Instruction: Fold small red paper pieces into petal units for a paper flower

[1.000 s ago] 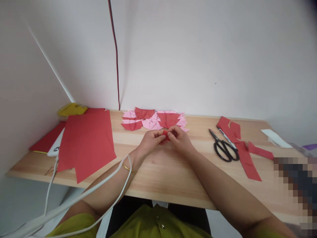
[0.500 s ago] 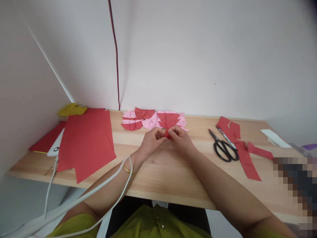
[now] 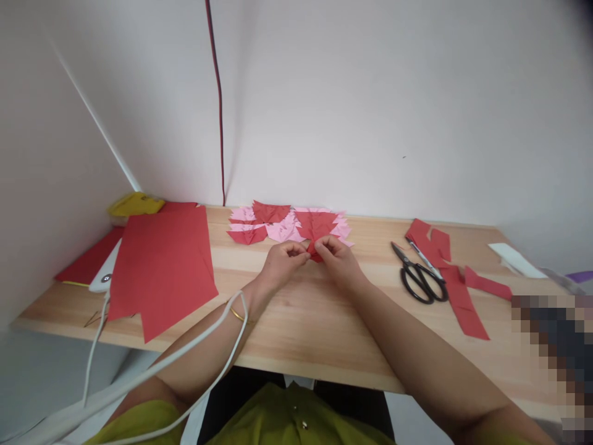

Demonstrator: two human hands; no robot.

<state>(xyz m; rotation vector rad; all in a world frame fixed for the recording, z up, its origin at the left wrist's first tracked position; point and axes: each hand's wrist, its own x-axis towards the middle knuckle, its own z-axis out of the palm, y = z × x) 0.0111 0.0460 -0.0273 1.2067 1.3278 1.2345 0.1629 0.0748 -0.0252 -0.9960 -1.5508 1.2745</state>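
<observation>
Over the middle of the wooden table (image 3: 296, 334), my left hand (image 3: 281, 264) and my right hand (image 3: 337, 258) meet. Between their pinched fingertips is a small folded red paper piece (image 3: 314, 251). Both hands have curled fingers and rest close to the tabletop. Just behind them lies a pile of folded red and pink paper pieces (image 3: 287, 224) near the wall.
Large red paper sheets (image 3: 162, 266) cover the table's left side, with a yellow object (image 3: 134, 204) and a white device (image 3: 105, 272) beside them. Black scissors (image 3: 419, 275), a pen and red paper strips (image 3: 458, 290) lie to the right. White cables (image 3: 152, 371) hang over my left forearm.
My fingers have shifted slightly on the red paper piece, working it between both hands. Everything else on the table stays where it was.
</observation>
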